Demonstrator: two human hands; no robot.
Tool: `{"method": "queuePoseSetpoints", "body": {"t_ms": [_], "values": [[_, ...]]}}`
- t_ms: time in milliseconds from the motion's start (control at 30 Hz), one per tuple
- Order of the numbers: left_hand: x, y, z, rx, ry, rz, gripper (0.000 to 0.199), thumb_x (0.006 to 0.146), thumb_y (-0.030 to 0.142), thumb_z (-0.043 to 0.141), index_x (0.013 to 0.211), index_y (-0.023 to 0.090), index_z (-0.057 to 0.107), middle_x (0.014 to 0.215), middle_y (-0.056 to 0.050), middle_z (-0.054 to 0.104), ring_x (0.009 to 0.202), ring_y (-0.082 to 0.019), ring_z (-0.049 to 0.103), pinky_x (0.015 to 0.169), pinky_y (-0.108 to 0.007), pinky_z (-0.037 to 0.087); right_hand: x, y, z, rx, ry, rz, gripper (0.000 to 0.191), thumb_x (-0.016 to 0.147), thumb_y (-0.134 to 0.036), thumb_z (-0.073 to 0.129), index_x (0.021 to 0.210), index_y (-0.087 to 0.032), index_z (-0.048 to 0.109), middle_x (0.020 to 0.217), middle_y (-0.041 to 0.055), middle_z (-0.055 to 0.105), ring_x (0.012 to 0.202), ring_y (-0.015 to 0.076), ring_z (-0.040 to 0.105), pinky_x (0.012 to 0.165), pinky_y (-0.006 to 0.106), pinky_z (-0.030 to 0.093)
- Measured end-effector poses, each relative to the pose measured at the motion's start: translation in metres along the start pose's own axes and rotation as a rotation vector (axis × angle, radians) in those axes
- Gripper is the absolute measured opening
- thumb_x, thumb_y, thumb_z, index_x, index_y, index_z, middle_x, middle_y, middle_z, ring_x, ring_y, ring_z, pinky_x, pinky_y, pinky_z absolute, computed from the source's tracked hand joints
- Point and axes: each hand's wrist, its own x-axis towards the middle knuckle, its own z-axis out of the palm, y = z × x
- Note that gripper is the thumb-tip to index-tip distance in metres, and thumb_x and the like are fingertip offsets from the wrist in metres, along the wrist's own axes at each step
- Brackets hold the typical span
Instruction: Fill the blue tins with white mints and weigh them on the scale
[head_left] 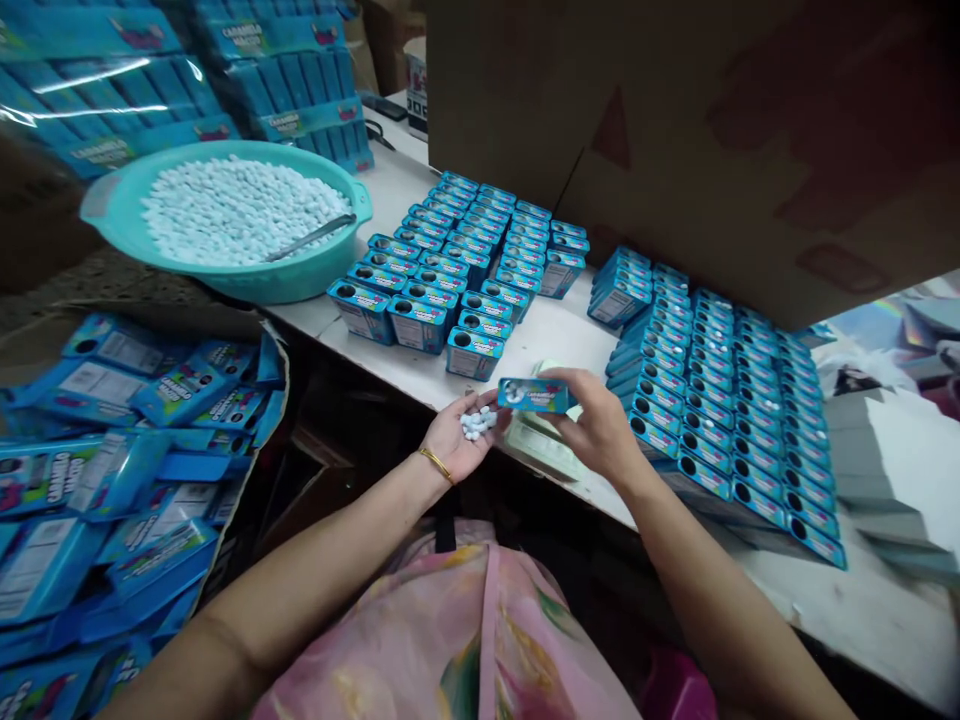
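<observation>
My left hand point(459, 440) is palm up, cupped around a small heap of white candies point(478, 423). Beside it, my right hand point(600, 425) grips a small blue box point(534, 395) between thumb and fingers, its top end tilted toward the candies in the palm. Under the right hand lies a pale green object point(544, 445) at the table's front edge. Rows of blue boxes point(420, 310) with dark round openings stand beyond my hands, and another block of them point(697, 430) stands to the right.
A turquoise basin point(262, 285) of white candies holds a metal spoon point(311, 238). At the lower left, a carton point(279, 375) contains loose blue boxes. Large cardboard point(675, 130) rises behind the white table point(570, 325). Wrapped blue packs point(292, 90) are stacked at the back left.
</observation>
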Motion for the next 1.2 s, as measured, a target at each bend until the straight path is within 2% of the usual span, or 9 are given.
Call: {"method": "queuePoseSetpoints", "body": {"t_ms": [100, 200, 300, 400, 567, 667, 767, 1033, 1200], "values": [[-0.002, 0.002, -0.007, 0.002, 0.0, -0.016, 0.022, 0.08, 0.015, 0.043, 0.088, 0.004, 0.06, 0.093, -0.018, 0.064, 0.094, -0.025, 0.059, 0.08, -0.036, 0.049, -0.009, 0.028, 0.005, 0.241, 0.182, 0.233, 0.035, 0.07, -0.024, 0.059, 0.104, -0.022, 0.048, 0.095, 0.0027, 0.058, 0.085, 0.0182, 0.054, 0.077, 0.033, 0.043], [-0.006, 0.003, -0.012, 0.024, 0.05, -0.029, 0.023, 0.08, 0.013, 0.043, 0.091, 0.003, 0.059, 0.097, -0.019, 0.063, 0.1, -0.027, 0.056, 0.081, -0.037, 0.049, -0.019, 0.051, 0.015, 0.488, 0.333, 0.392, 0.038, 0.066, -0.025, 0.06, 0.102, -0.022, 0.046, 0.09, 0.0009, 0.056, 0.08, 0.0166, 0.055, 0.073, 0.031, 0.045], [-0.009, 0.001, -0.011, 0.057, 0.083, -0.034, 0.023, 0.08, 0.012, 0.042, 0.091, 0.003, 0.059, 0.095, -0.019, 0.063, 0.1, -0.027, 0.056, 0.081, -0.037, 0.05, -0.028, 0.064, 0.027, 0.628, 0.419, 0.48, 0.043, 0.062, -0.023, 0.062, 0.102, -0.022, 0.044, 0.089, 0.0002, 0.055, 0.081, 0.0166, 0.055, 0.072, 0.031, 0.046], [-0.011, -0.001, -0.01, 0.071, 0.086, -0.032, 0.023, 0.08, 0.012, 0.042, 0.091, 0.002, 0.059, 0.094, -0.019, 0.063, 0.101, -0.027, 0.055, 0.081, -0.037, 0.05, -0.034, 0.067, 0.03, 0.656, 0.433, 0.49, 0.048, 0.063, -0.022, 0.061, 0.107, -0.022, 0.043, 0.097, 0.002, 0.055, 0.088, 0.0177, 0.054, 0.078, 0.034, 0.046], [-0.012, 0.0, -0.015, 0.086, 0.065, -0.029, 0.024, 0.081, 0.013, 0.043, 0.094, 0.003, 0.059, 0.096, -0.019, 0.063, 0.103, -0.027, 0.054, 0.084, -0.038, 0.049, -0.039, 0.055, 0.003, 0.444, 0.463, 0.338, 0.052, 0.071, -0.026, 0.058, 0.12, -0.023, 0.039, 0.123, 0.0062, 0.045, 0.115, 0.0202, 0.042, 0.097, 0.039, 0.035], [-0.014, 0.001, -0.021, 0.101, 0.074, -0.026, 0.024, 0.08, 0.013, 0.043, 0.096, 0.003, 0.059, 0.099, -0.019, 0.062, 0.105, -0.027, 0.053, 0.085, -0.039, 0.048, -0.045, 0.045, -0.022, 0.23, 0.511, 0.287, 0.048, 0.075, -0.029, 0.056, 0.12, -0.025, 0.041, 0.127, 0.0051, 0.041, 0.119, 0.0209, 0.037, 0.101, 0.042, 0.031], [-0.018, 0.001, -0.027, 0.111, 0.117, -0.018, 0.024, 0.08, 0.012, 0.043, 0.096, 0.004, 0.059, 0.101, -0.019, 0.061, 0.105, -0.027, 0.053, 0.084, -0.04, 0.048, -0.056, 0.04, -0.039, 0.136, 0.538, 0.276, 0.038, 0.078, -0.03, 0.053, 0.115, -0.026, 0.048, 0.123, 0.0046, 0.045, 0.116, 0.0212, 0.04, 0.097, 0.044, 0.034], [-0.024, -0.005, -0.032, 0.142, 0.139, -0.119, 0.028, 0.079, 0.009, 0.042, 0.101, 0.006, 0.058, 0.111, -0.018, 0.058, 0.108, -0.027, 0.051, 0.085, -0.04, 0.047, -0.071, 0.044, -0.046, 0.063, 0.605, 0.336, 0.023, 0.08, -0.026, 0.049, 0.101, -0.024, 0.057, 0.112, 0.0061, 0.053, 0.108, 0.022, 0.048, 0.093, 0.046, 0.038], [-0.023, -0.008, -0.032, 0.158, 0.145, -0.141, 0.029, 0.079, 0.009, 0.041, 0.102, 0.007, 0.058, 0.113, -0.018, 0.057, 0.108, -0.027, 0.05, 0.085, -0.04, 0.047, -0.062, 0.043, -0.046, 0.007, 0.53, 0.315, 0.026, 0.079, -0.029, 0.05, 0.104, -0.025, 0.056, 0.112, 0.0061, 0.053, 0.109, 0.023, 0.047, 0.094, 0.048, 0.036]]}}
